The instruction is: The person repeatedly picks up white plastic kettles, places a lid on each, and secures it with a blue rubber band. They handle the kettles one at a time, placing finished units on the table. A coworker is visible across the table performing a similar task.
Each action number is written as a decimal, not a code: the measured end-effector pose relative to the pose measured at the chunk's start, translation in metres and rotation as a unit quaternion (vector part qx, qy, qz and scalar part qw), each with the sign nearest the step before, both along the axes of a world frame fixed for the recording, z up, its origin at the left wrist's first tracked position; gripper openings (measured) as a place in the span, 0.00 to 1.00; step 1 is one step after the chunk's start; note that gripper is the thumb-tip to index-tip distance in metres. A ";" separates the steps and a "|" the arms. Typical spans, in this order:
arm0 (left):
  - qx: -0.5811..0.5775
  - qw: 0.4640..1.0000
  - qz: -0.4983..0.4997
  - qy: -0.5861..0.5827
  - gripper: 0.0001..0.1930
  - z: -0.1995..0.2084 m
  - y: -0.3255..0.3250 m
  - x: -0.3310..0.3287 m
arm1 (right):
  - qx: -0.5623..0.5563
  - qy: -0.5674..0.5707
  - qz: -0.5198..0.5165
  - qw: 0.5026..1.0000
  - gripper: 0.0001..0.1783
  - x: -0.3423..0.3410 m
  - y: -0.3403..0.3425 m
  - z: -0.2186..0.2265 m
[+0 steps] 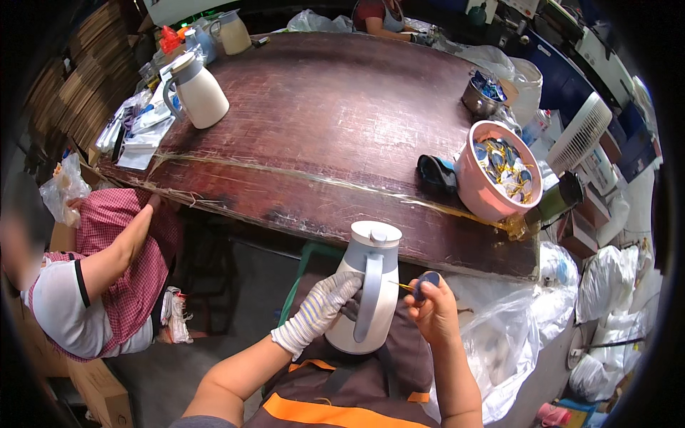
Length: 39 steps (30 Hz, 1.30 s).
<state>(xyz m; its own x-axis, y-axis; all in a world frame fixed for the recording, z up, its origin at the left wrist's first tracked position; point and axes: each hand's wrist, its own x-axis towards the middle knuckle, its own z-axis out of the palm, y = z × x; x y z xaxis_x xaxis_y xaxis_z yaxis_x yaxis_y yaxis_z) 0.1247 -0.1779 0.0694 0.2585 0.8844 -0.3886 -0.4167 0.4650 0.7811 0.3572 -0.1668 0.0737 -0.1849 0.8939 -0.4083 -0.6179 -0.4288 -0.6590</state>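
A cream and grey-blue thermos jug (369, 303) stands nearly upright in front of me, its white lid up and its handle facing me. My left hand (317, 314), in a striped knit glove, is wrapped round the jug's left side beside the handle. My bare right hand (437, 314) pinches a dark blue round tag (426, 285) with a yellow string, just right of the jug. The string stretches toward the jug's handle; whether it touches there I cannot tell. Many similar tags (503, 167) fill a pink bucket (477, 192) on the table's right side.
The worn red-brown table (307, 107) spreads ahead. Another thermos jug (200, 96) and papers (146, 135) stand at its left. A black case (435, 175) and metal bowl (479, 103) are near the bucket. A person in a checked apron (121, 235) sits left; plastic bags (499, 342) lie right.
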 end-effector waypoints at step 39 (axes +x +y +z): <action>0.340 0.899 0.114 0.251 0.16 0.034 -0.009 0.017 | 0.322 -0.330 0.126 0.878 0.15 -0.042 0.003 0.055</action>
<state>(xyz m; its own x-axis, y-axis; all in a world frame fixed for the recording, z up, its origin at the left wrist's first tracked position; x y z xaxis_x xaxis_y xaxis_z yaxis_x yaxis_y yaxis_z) 0.1412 -0.1867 0.1036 -0.0165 0.9692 0.2456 0.0430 -0.2447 0.9686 0.3148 -0.1633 0.1291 -0.3231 0.9434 0.0749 0.0505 0.0962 -0.9941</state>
